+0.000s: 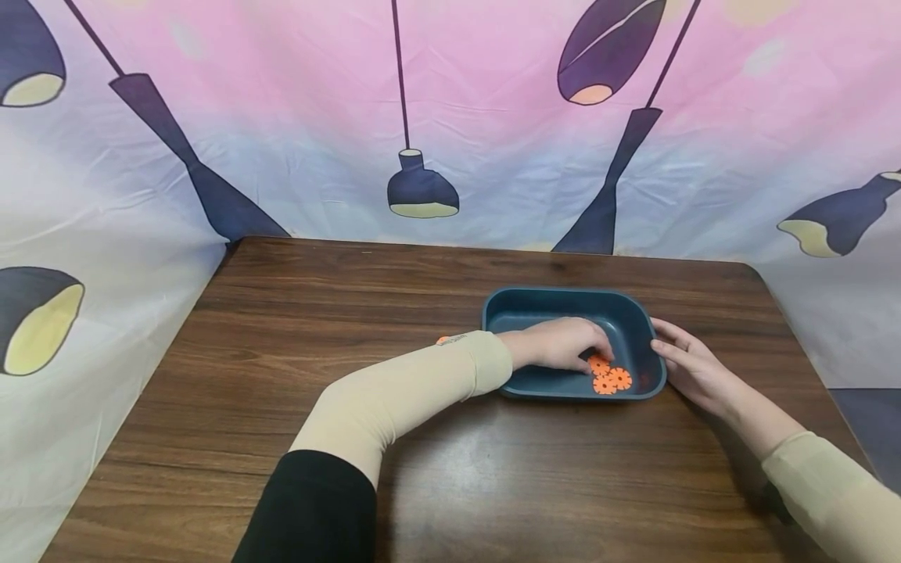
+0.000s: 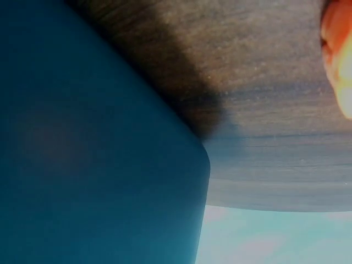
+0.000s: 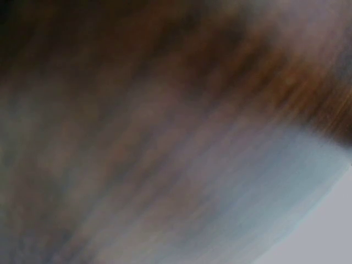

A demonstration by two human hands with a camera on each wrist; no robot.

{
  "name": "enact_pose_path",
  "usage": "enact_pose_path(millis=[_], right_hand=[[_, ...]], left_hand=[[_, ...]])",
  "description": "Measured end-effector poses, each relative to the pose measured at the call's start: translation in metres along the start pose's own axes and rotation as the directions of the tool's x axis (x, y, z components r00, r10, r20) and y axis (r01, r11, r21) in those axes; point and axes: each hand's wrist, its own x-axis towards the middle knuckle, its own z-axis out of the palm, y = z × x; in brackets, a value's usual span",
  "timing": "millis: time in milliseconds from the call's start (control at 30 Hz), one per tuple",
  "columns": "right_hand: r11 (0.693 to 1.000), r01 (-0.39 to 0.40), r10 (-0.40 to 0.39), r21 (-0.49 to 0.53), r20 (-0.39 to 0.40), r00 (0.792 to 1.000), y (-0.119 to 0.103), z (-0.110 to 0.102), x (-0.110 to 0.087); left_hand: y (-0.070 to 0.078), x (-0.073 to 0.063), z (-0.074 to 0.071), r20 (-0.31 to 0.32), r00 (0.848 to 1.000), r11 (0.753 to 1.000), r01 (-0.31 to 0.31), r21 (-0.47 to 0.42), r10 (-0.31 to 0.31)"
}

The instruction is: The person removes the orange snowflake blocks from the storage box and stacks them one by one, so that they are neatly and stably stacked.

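Observation:
My left hand (image 1: 565,342) reaches down into a dark blue rectangular bin (image 1: 496,306), its thumb and fingers apart beside several orange flower-shaped pieces (image 1: 604,383). They lie together at the bin's right end. No piece shows between the fingertips. With my right hand (image 1: 700,371) I hold the bin's right rim, the thumb on its edge. In the left wrist view, the blue wall of the bin (image 2: 99,165) fills the left side. Blur in the right wrist view hides the right hand's work.
A bit of orange (image 1: 442,340) peeks out behind the left forearm, mostly hidden. An unclear orange shape (image 2: 340,55) sits at the left wrist view's right edge. The brown wooden table (image 1: 281,313) ends at a patterned curtain (image 1: 317,117).

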Motion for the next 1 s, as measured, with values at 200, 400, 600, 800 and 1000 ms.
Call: enact_pose_path(millis=[200,400,600,800,1000], right_hand=[[1.000,-0.002,0.002,-0.002,-0.008,1.000,-0.001,0.001,-0.001],[1.000,0.003,-0.003,0.014,-0.001,1.000,-0.001,0.001,-0.001],[1.000,-0.011,0.011,-0.004,-0.017,1.000,-0.002,0.002,-0.001],[1.000,0.000,0.000,-0.005,-0.010,1.000,-0.002,0.003,-0.002],[0.999,0.033,-0.034,0.023,0.025,0.999,-0.001,0.004,-0.002]], left_hand=[[-0.001,0.002,0.002,-0.021,1.000,1.000,0.009,0.024,-0.008],[0.000,0.001,0.002,-0.025,0.999,0.999,0.034,0.018,-0.034],[0.000,-0.002,-0.001,-0.025,0.997,0.997,0.072,-0.023,-0.072],[-0.002,-0.005,-0.007,-0.006,0.999,0.999,0.048,-0.015,-0.048],[-0.005,-0.014,-0.019,-0.007,1.000,0.999,-0.003,-0.054,0.002]])
